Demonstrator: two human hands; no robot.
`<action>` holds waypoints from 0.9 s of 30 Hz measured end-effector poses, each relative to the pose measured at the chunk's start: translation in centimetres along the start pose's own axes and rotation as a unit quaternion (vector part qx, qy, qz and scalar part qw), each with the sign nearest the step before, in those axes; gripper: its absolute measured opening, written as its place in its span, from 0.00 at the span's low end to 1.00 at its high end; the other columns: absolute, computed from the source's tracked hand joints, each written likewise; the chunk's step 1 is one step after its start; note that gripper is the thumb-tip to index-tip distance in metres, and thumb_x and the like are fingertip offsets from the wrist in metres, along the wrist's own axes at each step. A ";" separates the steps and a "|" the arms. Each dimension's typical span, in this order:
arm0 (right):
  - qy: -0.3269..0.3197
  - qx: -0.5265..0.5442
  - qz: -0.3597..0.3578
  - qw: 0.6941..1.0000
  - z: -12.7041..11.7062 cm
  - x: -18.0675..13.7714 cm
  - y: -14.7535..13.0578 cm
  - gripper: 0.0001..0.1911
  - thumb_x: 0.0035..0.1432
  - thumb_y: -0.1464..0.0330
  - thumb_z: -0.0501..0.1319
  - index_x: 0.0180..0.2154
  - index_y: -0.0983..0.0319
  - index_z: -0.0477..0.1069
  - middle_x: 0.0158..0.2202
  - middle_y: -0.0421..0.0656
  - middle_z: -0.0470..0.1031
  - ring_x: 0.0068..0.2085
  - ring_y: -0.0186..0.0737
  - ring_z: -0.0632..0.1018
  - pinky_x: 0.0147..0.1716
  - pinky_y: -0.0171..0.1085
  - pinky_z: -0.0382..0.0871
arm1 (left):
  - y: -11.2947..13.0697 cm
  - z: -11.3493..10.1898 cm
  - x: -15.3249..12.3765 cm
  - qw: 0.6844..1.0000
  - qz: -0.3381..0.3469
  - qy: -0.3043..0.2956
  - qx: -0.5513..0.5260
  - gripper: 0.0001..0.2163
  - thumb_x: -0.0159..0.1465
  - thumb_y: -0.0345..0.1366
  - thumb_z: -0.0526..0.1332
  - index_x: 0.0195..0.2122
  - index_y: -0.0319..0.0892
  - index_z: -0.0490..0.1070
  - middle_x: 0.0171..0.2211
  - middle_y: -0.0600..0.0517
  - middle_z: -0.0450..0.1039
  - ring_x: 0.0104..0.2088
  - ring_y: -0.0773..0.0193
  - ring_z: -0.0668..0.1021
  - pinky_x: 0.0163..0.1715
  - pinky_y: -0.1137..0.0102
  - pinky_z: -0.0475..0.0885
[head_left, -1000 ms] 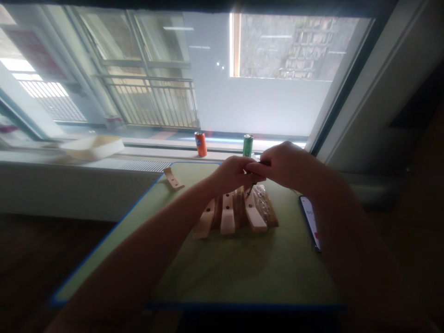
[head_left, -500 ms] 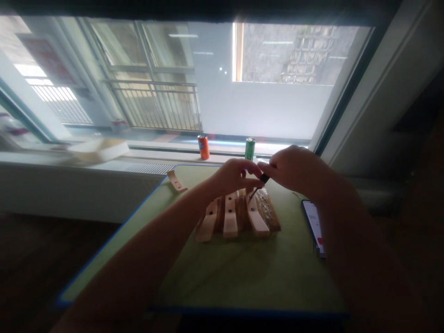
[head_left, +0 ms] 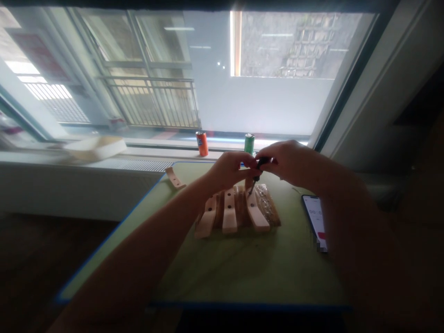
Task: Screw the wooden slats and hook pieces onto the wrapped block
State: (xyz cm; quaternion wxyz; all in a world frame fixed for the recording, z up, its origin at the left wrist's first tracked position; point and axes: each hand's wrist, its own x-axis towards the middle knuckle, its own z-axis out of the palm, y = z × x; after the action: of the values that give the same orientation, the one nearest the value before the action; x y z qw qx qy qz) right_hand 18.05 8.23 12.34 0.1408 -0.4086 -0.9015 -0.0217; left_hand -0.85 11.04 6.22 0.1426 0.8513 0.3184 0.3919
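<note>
My right hand grips the black handle of a screwdriver from above. My left hand closes its thumb and fingers around the same tool lower down. The shaft slants down, and its tip meets the upper hole of the right bent wooden piece. That piece lies on a brown board with a shiny plastic-like covering. Two similar pieces, a middle one and a left one, lie beside it with dark spots at their holes. My left hand partly hides their far ends.
A loose bent wooden piece lies at the far left of the green tabletop. A phone rests near my right forearm. On the windowsill stand an orange can, a green can and a pale box.
My right hand has turned and shifted slightly left around the screwdriver handle, showing more of the tool. The tip stays at the right wooden piece. The whole view has shifted a little.
</note>
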 end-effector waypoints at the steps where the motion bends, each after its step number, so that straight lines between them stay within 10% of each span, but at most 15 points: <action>1: -0.004 -0.003 0.006 1.000 -0.1 0.0 0.2 0.14 0.58 0.63 0.55 0.41 0.59 0.75 0.31 0.41 0.75 0.27 0.32 0.71 0.26 0.33 0.59 | -0.1 0.0 0.0 1.000 0.002 -0.001 0.001 0.09 0.56 0.40 0.63 0.34 0.40 0.74 0.30 0.53 0.76 0.30 0.70 0.75 0.31 0.72 0.69; 7: -0.048 -0.034 0.063 0.996 -0.8 -0.4 0.5 0.23 0.55 0.51 0.55 0.31 0.62 0.78 0.22 0.42 0.73 0.21 0.30 0.68 0.22 0.34 0.56 | -0.4 0.2 0.0 0.998 0.046 0.017 0.037 0.12 0.52 0.44 0.66 0.35 0.43 0.75 0.30 0.55 0.75 0.30 0.69 0.74 0.31 0.71 0.69; 27: -0.035 0.003 0.000 0.999 -0.7 -0.5 -0.4 0.15 0.58 0.65 0.53 0.44 0.57 0.75 0.30 0.40 0.77 0.25 0.31 0.71 0.26 0.34 0.57 | -0.3 0.6 -0.2 0.999 0.035 0.023 0.027 0.09 0.52 0.40 0.66 0.32 0.43 0.76 0.26 0.56 0.74 0.26 0.72 0.73 0.26 0.74 0.67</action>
State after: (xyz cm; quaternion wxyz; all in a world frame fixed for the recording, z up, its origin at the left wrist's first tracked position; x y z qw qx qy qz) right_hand 18.23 7.53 12.88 0.1101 -0.4083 -0.9062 -0.0047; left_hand -0.61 11.15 5.58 0.0982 0.8565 0.3019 0.4070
